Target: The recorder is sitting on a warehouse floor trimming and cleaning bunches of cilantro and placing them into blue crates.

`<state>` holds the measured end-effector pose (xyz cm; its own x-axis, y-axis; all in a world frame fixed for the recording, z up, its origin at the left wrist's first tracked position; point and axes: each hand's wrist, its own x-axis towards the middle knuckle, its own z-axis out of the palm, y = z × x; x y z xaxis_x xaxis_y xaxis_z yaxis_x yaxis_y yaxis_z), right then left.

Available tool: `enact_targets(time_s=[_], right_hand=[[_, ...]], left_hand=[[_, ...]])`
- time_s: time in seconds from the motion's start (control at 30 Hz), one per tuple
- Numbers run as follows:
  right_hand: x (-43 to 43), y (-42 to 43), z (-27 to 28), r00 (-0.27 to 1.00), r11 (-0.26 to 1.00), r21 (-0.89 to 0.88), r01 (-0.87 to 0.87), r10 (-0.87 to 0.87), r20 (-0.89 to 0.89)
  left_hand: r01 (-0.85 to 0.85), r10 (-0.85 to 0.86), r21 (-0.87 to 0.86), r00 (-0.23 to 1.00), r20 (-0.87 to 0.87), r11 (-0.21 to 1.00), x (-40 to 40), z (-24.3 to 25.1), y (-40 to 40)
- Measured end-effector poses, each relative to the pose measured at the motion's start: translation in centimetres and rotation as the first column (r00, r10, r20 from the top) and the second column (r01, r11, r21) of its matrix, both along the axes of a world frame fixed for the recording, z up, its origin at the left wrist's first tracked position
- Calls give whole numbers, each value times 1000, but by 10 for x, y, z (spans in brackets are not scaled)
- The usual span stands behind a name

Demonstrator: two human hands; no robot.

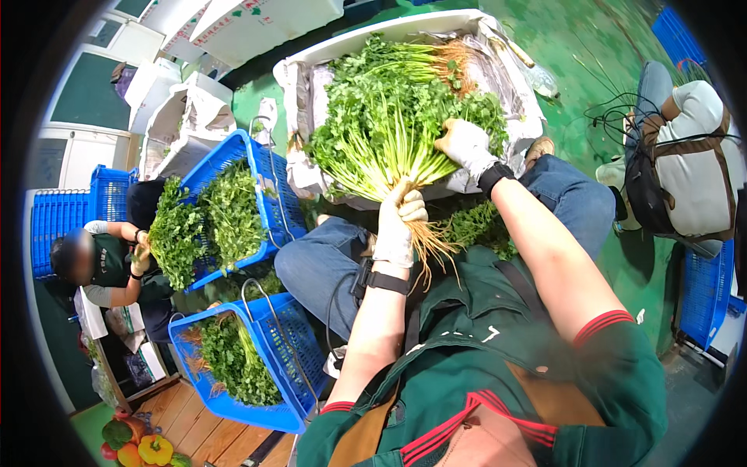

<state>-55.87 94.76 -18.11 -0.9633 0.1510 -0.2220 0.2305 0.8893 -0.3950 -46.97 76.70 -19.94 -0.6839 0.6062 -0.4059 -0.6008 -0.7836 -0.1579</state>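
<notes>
My gloved left hand (402,219) is closed around the lower stems of a bunch of cilantro (397,157). The pale stems fan out above the fist, and tan roots (429,245) hang below it. At the right edge of this bunch is my gloved right hand (467,146), its fingers curled against the stems and leaves; whether it grips any is hidden. Both hands are over the near side of a white foam box (292,76) lined with pale sheeting. More cilantro (379,76) lies in the box, with roots (458,61) towards its far right corner.
Blue plastic baskets (292,350) with wire handles hold greens at my left. Beyond them, a co-worker (111,262) holds a leafy bunch (175,233). Another person (683,163) is at the right. Loose greens (481,227) lie below the box, and a clear plastic bag (543,82) lies beside it.
</notes>
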Motion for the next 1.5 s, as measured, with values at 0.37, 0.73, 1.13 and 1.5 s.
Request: enact_targets(time_s=[0.37, 0.73, 1.13, 1.5], right_hand=[[24, 17, 7, 983, 682, -727, 72, -171, -62], [-2, -6, -3, 996, 997, 24, -76, 77, -37], [17, 12, 2, 984, 757, -652, 48, -146, -98], [40, 2, 14, 993, 93, -992, 91, -83, 83]], left_hand=[[-13, 13, -55, 1000, 5, 998, -1, -5, -12], [-12, 11, 32, 999, 41, 999, 0, -3, -5], [-28, 29, -7, 1000, 4, 1000, -3, -3, -10], [-17, 12, -240, 1000, -24, 971, -4, 3, -6]])
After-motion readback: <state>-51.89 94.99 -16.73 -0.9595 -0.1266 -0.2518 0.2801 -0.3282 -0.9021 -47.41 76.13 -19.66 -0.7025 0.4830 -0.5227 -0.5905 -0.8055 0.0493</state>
